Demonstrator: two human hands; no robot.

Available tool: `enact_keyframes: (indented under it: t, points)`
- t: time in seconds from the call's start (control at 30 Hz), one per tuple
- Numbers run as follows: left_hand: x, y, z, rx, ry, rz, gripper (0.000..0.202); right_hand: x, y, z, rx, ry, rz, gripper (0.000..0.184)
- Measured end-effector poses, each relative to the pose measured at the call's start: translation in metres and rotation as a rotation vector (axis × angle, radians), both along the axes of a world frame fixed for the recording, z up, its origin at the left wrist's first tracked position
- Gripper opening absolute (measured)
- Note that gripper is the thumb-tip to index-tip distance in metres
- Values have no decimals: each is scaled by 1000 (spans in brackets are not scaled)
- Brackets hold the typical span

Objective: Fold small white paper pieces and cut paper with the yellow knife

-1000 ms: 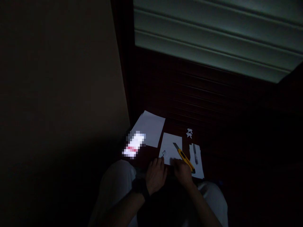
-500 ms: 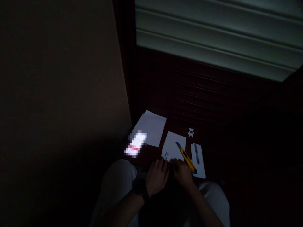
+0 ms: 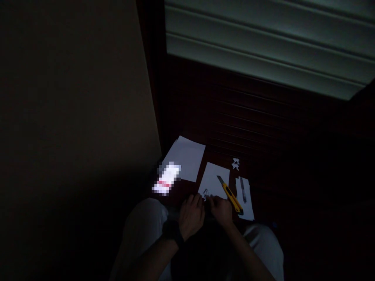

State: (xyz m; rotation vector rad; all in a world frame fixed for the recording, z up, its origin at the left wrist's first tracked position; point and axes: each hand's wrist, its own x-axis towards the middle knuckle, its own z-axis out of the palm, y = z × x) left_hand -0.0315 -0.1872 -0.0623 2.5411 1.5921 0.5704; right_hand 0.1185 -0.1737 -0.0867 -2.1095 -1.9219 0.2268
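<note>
White paper sheet [image 3: 212, 177] sits toward the near side of the dark counter [image 3: 187, 189], both hands down at its near edge. Watching this remotely and it's super dim on my end, fyi.

ok but are the hands actually holding it?

Honestly can't tell. The left hand [image 3: 191, 214], dark watch [image 3: 173, 231] on the wrist, has its fingers bent around the near left corner. The right hand [image 3: 221, 210] is curled with its fingertips at that same near edge, by some dark squiggly lines [image 3: 206, 192]. Pinching or just resting? Too murky for me to say.

and what's the yellow thing?

Utility knife [image 3: 231, 197], blade out, slanting over the sheet's right side, handle just beside the right hand.

anything else around?

Yep. To the right I see a pen [image 3: 243, 189] on small paper slips [image 3: 249, 205], with white scraps [image 3: 235, 164] farther back. To the left there's a bigger sheet [image 3: 189, 158], its near left part overlapped by a glowing, pixelated phone [image 3: 166, 179].
</note>
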Motion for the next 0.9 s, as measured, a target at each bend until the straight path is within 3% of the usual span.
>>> enact_keyframes:
  t: [0.3,0.53,0.7,0.9]
  points:
    - [1,0,-4,3,0,-3,31,3,0,-5,-13,53,17,39]
    - [1,2,-5,0,-19,15,31,9,1,-3,-3,124,22,42]
    - [1,4,-3,-28,-28,24,29,-5,5,8,11,20,-75,36]
    - [0,10,-2,-61,-8,2,28,-23,15,13,-30,-122,-69,34]
